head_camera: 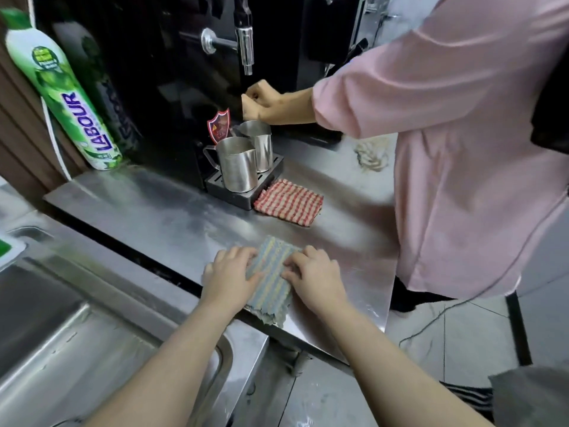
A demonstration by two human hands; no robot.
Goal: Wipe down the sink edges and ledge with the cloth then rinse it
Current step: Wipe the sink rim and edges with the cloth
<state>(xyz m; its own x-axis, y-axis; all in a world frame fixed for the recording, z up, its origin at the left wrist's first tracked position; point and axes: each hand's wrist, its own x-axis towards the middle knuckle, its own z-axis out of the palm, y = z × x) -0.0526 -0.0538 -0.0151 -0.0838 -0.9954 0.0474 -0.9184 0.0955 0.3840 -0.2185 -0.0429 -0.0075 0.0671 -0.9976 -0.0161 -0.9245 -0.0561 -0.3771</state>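
Note:
A blue-and-yellow striped cloth [272, 277] lies flat on the steel ledge [160, 220], its frayed near end hanging over the edge. My left hand [229, 277] rests on the cloth's left side with fingers laid over it. My right hand [314, 275] presses on its right side, fingertips bent onto the fabric. The steel sink [70, 343] lies lower left, its rim running beside the ledge.
A red checked cloth [289, 204] lies further back beside a drip tray with two steel jugs [238, 167]. A green detergent bottle [58, 90] leans at the back left. A person in a pink shirt [462, 143] stands right, hands at the black machine [172, 72].

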